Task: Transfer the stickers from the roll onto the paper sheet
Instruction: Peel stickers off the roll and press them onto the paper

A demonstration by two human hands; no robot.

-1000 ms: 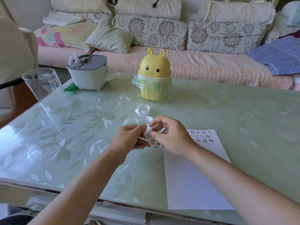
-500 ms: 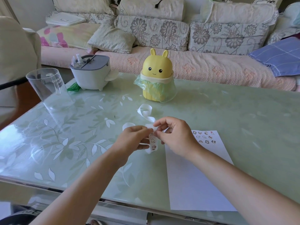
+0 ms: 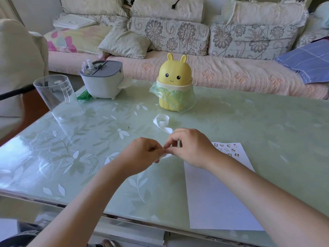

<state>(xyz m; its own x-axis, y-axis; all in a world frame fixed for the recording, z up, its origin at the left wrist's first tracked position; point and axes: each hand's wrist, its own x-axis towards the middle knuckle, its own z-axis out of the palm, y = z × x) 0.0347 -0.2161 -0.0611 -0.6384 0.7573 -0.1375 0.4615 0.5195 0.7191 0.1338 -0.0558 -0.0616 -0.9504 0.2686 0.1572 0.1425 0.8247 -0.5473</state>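
Pinching hands: the left hand (image 3: 142,155) and the right hand (image 3: 192,148) meet fingertip to fingertip just above the table. Each has thumb and forefinger clamped on the sticker strip (image 3: 161,123), with the other fingers curled.
Sticker strip: a thin, glossy white ribbon. A short bit pokes out below the pinch, and the rest runs back behind the right hand into a loose curl lying on the table. Whether a sticker is lifting off it, I cannot tell.
Paper sheet (image 3: 219,193): a flat, matte white rectangle on the table, under the right forearm, its near edge close to the table's front edge.
Stickers (image 3: 227,149): a small cluster of tiny cartoon shapes at the sheet's far corner, just beside the right wrist; too small to make out.
Table (image 3: 249,125): a smooth, shiny pale green glass top with frosted white leaves and flowers on its left half.
Bin (image 3: 174,73): rounded yellow plastic with two ears and a dotted face, standing upright beyond the curl of strip.
Bag (image 3: 170,97): crinkled, see-through green plastic, bunched around the bin's waist.
Cup (image 3: 58,97): tall, clear and tapered, with white lettering, at the far left of the table.
Tub (image 3: 102,81): white with a grey lid and little feet, near the cup.
Sofa (image 3: 231,73): a quilted pink cover and flowered cushions, behind the table.
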